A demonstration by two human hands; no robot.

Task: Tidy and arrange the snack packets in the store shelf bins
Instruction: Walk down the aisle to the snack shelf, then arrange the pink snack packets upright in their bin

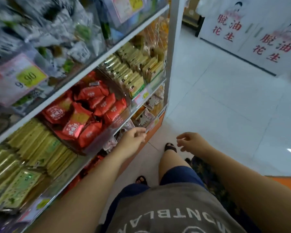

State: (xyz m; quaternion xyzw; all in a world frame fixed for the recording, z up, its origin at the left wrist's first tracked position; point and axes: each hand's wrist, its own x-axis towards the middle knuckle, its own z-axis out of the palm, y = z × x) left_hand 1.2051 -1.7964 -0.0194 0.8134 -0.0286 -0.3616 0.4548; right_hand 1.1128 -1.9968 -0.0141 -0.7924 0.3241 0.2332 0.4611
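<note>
My left hand point(134, 137) was down at the front lip of the low bin, fingertips by the pale packets point(144, 117). Pinching one or just touching? I couldn't tell. Right hand point(191, 142) hung loose, holding nothing. Above, red packets point(91, 115) lay jumbled, so I judged that bin was left to do. The gold-green packets point(134, 71) stood in neat rows, looking done.
</note>
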